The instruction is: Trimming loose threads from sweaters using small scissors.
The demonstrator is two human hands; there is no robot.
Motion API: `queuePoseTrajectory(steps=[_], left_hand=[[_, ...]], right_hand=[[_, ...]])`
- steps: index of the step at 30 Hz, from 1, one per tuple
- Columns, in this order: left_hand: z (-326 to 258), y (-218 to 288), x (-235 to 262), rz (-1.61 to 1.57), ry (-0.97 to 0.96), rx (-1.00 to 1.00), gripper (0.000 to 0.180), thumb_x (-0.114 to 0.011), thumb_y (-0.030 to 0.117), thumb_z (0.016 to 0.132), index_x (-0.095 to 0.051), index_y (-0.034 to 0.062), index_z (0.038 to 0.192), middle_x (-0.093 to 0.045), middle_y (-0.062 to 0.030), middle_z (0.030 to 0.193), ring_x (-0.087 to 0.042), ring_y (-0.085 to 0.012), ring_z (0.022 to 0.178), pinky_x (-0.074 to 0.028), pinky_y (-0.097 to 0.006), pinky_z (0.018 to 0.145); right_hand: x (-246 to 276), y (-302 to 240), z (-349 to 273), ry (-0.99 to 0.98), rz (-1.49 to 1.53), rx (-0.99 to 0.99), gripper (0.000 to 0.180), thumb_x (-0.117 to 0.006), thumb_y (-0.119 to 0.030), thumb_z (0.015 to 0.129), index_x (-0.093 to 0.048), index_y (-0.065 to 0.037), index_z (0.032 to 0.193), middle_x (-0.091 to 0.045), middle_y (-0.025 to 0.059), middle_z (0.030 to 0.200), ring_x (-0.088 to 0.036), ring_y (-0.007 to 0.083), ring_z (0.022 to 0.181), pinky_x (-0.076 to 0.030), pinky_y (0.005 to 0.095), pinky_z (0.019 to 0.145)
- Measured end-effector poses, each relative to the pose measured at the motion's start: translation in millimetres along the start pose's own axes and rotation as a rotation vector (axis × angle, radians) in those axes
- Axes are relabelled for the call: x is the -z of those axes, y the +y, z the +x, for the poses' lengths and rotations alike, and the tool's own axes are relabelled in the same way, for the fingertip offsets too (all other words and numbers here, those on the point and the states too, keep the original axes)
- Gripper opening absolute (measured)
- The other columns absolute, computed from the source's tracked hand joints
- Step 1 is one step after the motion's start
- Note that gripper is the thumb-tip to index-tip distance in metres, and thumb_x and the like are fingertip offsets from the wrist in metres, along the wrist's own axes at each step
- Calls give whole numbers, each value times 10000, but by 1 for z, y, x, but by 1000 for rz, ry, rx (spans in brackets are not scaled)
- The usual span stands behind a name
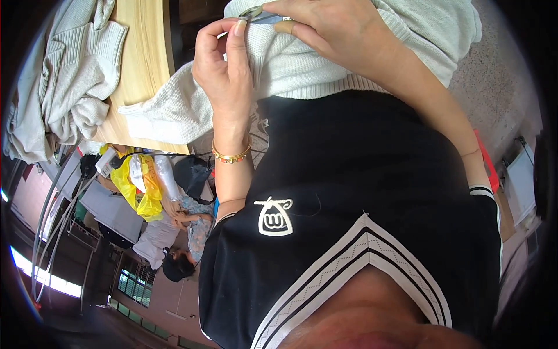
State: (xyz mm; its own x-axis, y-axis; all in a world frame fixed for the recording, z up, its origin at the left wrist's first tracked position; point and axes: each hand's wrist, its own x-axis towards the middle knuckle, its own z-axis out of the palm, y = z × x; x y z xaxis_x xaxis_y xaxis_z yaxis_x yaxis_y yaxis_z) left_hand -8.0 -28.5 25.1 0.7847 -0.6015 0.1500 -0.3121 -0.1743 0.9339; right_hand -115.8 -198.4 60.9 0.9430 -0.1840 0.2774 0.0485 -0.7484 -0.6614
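Observation:
At the top edge, my left hand (225,72) is closed, its thumb and index finger pinched together at the near end of a small shiny metal tool (251,12), perhaps thread snips. What lies between those fingertips is too small to tell. My right hand (337,26) reaches in from the right, its fingers closed around the tool's other side, a tan wrap on one fingertip. A bluish-grey piece (268,20) shows between the hands. Under them a cream knitted sweater (305,72) lies over my lap, one sleeve stretching left onto the wooden table (142,52).
More pale knitwear (81,75) hangs over the table's left side. Below it are a yellow plastic bag (139,186), cables and a white plug block (106,161). Another person (189,250) sits at lower left. Speckled floor (482,75) shows at right, near a red item (487,160).

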Motion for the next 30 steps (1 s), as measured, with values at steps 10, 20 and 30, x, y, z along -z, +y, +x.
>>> queuePoseTrajectory(steps=[10,20,30], left_hand=[[-3,6,7,25,-66,51,129,-627,130,987,-613,10,1030,-678,-28,910,-584,-46,732,-462,-185,652],[-12,3,42,-144,-42,208,234,-523,187,1043,-543,-9,1168,-643,-120,1135,-656,-168,1008,-500,-289,923],[-35,9,66,-294,-266,477,371,-608,16,947,-570,28,1316,-626,-23,1086,-572,-85,1005,-453,-221,917]], right_hand=[[-7,4,0,55,2,31,159,-669,-134,865,-670,-25,980,-572,104,841,-616,288,817,-517,371,692],[1,12,-2,45,161,-70,244,-686,-104,856,-675,2,1075,-622,130,884,-641,270,801,-520,338,703],[9,14,-3,37,260,-282,281,-690,-99,868,-662,25,1119,-612,93,877,-557,163,712,-456,277,652]])
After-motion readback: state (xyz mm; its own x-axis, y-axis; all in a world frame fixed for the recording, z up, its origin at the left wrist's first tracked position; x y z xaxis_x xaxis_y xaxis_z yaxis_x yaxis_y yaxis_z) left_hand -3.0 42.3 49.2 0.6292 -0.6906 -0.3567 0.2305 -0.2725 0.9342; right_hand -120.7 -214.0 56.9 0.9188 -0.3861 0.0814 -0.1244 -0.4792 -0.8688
